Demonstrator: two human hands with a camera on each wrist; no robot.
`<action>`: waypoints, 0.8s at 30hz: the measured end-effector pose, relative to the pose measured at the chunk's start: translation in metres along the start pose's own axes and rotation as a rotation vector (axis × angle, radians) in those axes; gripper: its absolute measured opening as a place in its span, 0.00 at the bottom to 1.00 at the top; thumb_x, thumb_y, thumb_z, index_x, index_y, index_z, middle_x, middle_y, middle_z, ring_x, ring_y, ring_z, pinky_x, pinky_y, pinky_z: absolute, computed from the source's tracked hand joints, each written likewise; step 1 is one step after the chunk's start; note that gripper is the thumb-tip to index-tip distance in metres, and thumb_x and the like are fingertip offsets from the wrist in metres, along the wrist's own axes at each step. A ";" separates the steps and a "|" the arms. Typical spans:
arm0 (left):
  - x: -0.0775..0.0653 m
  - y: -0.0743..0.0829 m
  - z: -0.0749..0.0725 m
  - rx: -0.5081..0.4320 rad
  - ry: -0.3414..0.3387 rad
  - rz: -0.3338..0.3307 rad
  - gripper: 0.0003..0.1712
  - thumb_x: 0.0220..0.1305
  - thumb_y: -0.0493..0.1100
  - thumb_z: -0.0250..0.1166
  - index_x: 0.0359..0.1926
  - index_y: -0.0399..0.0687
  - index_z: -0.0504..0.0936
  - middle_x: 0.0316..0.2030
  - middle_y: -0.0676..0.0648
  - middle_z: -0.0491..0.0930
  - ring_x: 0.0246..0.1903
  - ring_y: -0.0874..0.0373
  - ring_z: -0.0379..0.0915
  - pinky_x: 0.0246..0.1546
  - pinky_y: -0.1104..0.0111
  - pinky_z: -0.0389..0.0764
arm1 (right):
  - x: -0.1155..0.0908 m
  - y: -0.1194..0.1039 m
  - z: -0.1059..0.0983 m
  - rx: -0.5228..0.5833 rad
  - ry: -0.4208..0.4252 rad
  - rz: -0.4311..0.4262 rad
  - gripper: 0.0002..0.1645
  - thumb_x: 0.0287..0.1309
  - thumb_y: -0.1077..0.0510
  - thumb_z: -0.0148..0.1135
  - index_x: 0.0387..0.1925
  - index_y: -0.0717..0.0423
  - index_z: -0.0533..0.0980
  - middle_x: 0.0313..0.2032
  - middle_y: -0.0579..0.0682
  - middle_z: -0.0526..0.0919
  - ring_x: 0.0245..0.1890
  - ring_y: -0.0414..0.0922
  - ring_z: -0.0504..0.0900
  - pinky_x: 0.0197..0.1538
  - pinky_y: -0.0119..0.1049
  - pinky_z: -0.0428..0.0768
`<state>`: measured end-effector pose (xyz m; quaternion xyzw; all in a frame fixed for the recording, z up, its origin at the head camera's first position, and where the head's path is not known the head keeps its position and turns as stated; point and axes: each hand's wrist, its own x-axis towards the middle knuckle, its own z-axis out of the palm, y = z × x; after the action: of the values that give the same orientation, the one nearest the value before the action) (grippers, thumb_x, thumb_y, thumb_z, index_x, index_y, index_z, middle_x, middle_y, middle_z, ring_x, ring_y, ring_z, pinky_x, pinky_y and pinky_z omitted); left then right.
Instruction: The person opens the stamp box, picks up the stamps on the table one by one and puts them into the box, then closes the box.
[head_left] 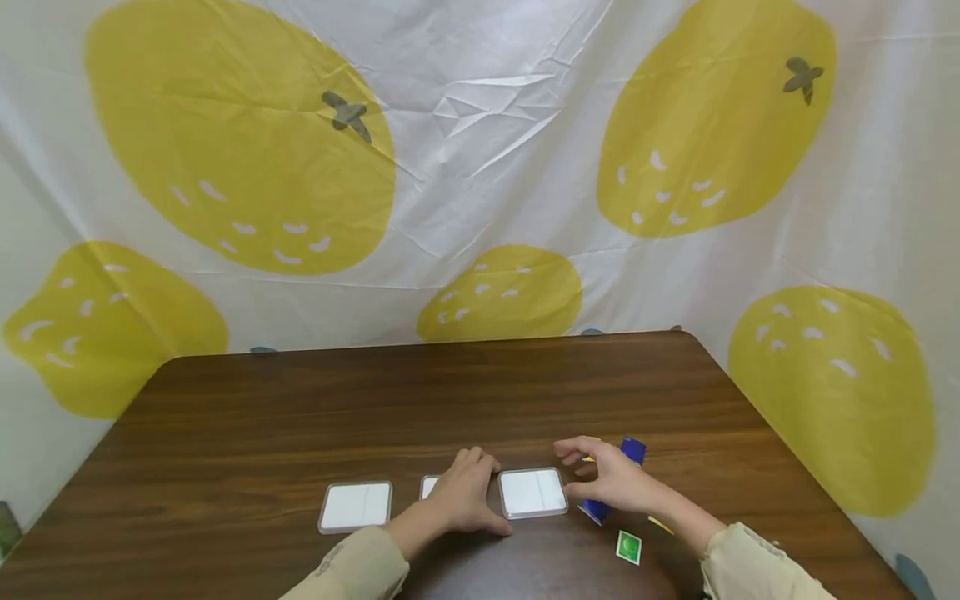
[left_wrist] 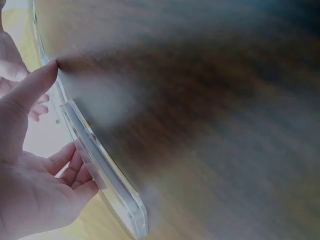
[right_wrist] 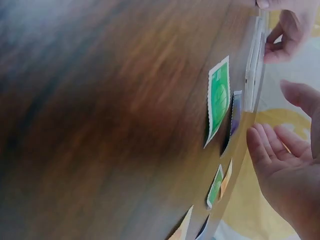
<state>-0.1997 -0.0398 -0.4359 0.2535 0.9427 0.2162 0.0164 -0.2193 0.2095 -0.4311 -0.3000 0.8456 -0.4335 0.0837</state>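
My left hand (head_left: 467,492) lies over the middle clear case (head_left: 427,485) and hides most of it. In the left wrist view, its fingers (left_wrist: 75,167) are bent at the far side of that case (left_wrist: 107,172), and its thumb (left_wrist: 35,85) is spread away. A second clear case (head_left: 533,492) with a white insert lies just right of this hand. My right hand (head_left: 618,479) hovers beside that case with thumb and fingers apart, nothing between them. Below it lie a blue piece (head_left: 633,451), partly covered, and a small green stamp (head_left: 628,547) with perforated edges.
Another clear case (head_left: 356,507) with a white insert lies flat on the left. The right wrist view shows more stamps: a purple one (right_wrist: 235,120), a second green one (right_wrist: 215,187) and orange pieces (right_wrist: 226,179). A lemon-print curtain (head_left: 495,167) hangs behind the brown table (head_left: 300,408).
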 end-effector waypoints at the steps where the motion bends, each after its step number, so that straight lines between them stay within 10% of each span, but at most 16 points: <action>1: 0.000 0.001 0.000 0.001 -0.003 -0.004 0.41 0.28 0.56 0.77 0.44 0.41 0.74 0.35 0.51 0.68 0.40 0.56 0.63 0.37 0.69 0.72 | 0.001 -0.001 0.001 0.001 -0.018 0.002 0.33 0.47 0.60 0.66 0.53 0.71 0.66 0.48 0.62 0.73 0.46 0.55 0.73 0.47 0.40 0.76; 24: -0.002 0.005 0.006 -0.045 0.047 -0.062 0.34 0.30 0.54 0.76 0.38 0.41 0.75 0.34 0.50 0.67 0.38 0.56 0.62 0.34 0.69 0.72 | 0.006 0.002 0.008 -0.134 -0.112 -0.019 0.36 0.35 0.57 0.74 0.48 0.68 0.71 0.43 0.51 0.72 0.42 0.46 0.71 0.43 0.31 0.75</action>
<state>-0.1947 -0.0344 -0.4390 0.2185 0.9452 0.2426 0.0066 -0.2222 0.2014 -0.4371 -0.3368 0.8638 -0.3592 0.1065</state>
